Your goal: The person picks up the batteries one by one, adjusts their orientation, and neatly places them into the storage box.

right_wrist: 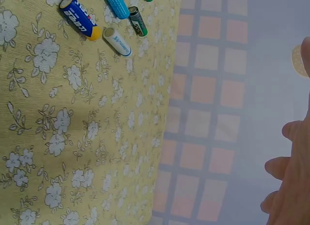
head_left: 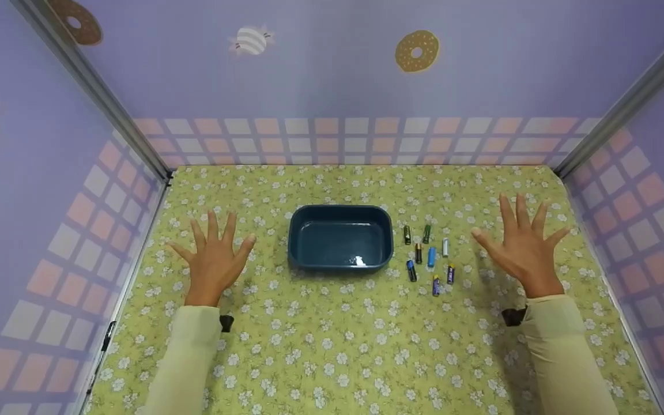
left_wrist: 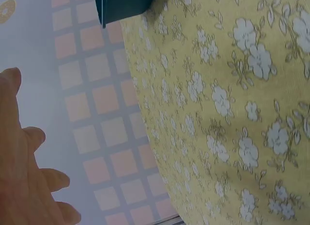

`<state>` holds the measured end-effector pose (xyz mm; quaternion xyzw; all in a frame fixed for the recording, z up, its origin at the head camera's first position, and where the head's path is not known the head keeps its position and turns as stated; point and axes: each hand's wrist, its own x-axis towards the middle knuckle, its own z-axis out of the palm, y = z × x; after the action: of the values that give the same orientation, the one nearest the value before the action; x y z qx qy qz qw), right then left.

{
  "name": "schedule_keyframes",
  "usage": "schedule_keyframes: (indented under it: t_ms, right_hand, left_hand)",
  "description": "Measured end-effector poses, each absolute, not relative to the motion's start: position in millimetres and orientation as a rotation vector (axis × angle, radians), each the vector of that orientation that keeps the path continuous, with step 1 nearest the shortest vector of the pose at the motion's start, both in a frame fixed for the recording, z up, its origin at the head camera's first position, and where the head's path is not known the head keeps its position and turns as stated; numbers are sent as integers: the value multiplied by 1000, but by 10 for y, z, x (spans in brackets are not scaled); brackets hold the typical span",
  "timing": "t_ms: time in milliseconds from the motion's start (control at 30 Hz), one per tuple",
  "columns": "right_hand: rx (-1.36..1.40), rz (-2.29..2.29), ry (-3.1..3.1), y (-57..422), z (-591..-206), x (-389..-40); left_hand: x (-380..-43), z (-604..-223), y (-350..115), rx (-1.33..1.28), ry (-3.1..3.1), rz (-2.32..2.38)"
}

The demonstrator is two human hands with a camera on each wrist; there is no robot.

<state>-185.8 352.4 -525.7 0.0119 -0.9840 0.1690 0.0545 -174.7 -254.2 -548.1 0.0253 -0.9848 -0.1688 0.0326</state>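
Note:
My left hand [head_left: 214, 266] hovers at the left with its fingers spread, holding nothing. On the right, my right hand [head_left: 523, 253] is likewise spread and holds nothing; several batteries lie to its left. Among them are a light blue battery [head_left: 431, 257], a white battery [head_left: 445, 248], a green battery [head_left: 427, 233] and a purple-and-yellow battery [head_left: 451, 274]. A dark blue rectangular tub [head_left: 340, 267] stands between the hands, just left of the batteries, and nothing shows inside it. In the right wrist view, a dark blue battery with a yellow end [right_wrist: 80, 19] lies near the white one.
A yellow-green floral cloth [head_left: 332, 346] covers the table. Purple walls with a pink-and-white checked band [head_left: 387, 125] rise at the back and both sides. Grey metal posts [head_left: 95, 86] mark the corners.

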Motion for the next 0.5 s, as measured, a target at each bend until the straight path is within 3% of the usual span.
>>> schedule_keyframes:
  t_ms: [500]
  right_hand:
    - [116,729,-2905,3435,-5539,-1799]
  left_hand:
    - [-1715,-5639,-2220,-59,-2921,-1166]
